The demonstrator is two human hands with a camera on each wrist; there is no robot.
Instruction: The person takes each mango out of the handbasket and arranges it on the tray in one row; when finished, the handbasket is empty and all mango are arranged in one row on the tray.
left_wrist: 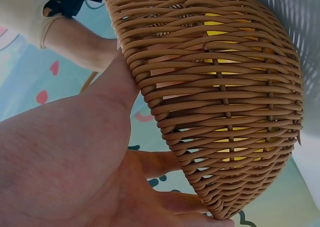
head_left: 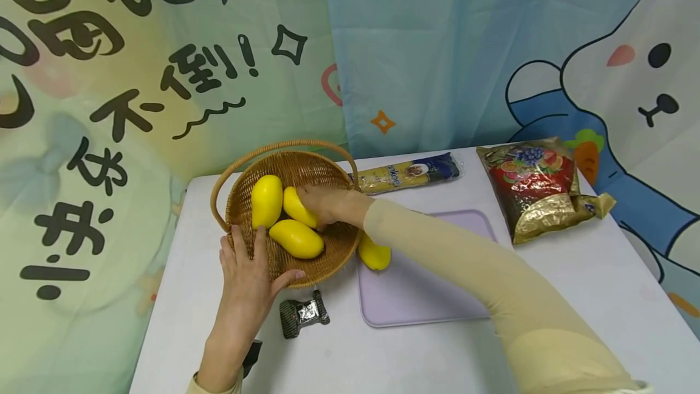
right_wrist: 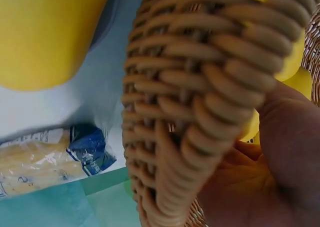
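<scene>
Large dark Chinese characters on the green part of the backdrop (head_left: 257, 108) read "小快乐不倒!", the line slanting upward to its exclamation mark; the line above it, cut off by the frame edge, ends in a comma. The yellow-and-blue packet (head_left: 401, 175) bears partly covered lettering, apparently "onkor". Print on the small black wrapper (head_left: 304, 315) is too small to read.

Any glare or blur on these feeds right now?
Head: bright highlights on the foil bag; left wrist: basket weave fairly crisp, left hand dimly lit; right wrist: near basket wall slightly soft, right hand in shadow.
</scene>
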